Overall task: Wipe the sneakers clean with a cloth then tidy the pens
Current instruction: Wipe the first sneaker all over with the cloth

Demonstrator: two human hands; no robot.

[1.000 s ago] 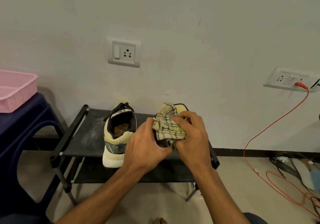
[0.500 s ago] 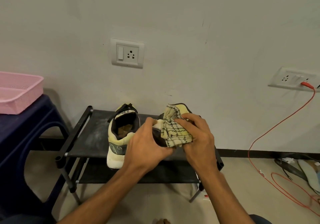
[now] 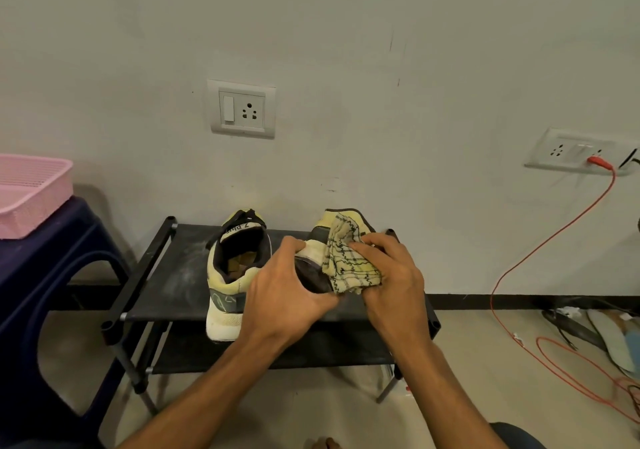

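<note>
Two sneakers at black rack (image 3: 162, 275), top shelf, against wall. Sneaker one (image 3: 227, 275) alone at left, heel toward camera, no hand on it. Sneaker two (image 3: 313, 252) just right of it, tilted with toe toward wall, largely hidden behind both hands; cannot tell whether sole touches shelf.

Grips heel end of sneaker two with left hand (image 3: 284, 296), thumb on top edge, fingers curled beneath. Bunches checked cloth (image 3: 346, 263) in right hand (image 3: 391, 278) and presses it against side of same shoe. Neither hand free.

Handling, as judgement only:
- Looks light enough for one-hand support.
- Upper probably soft, likely to dent under pressure; sole stiffer.
- Best taken at heel or midsole, where firmer material can resist rubbing force; better not to squeeze toe fabric.
- Cloth limp, no shape of its own; needs wadding into a pad to carry pressure. Wet or dry: cannot tell.
- Pale dust on shelf surface, so worth keeping wiped faces off it.

No pens in view. Pink basket (image 3: 34, 188) on blue stool (image 3: 52, 275) at left; red cable (image 3: 554, 240) from wall socket (image 3: 571, 150) at right, well apart from shoes.
</note>
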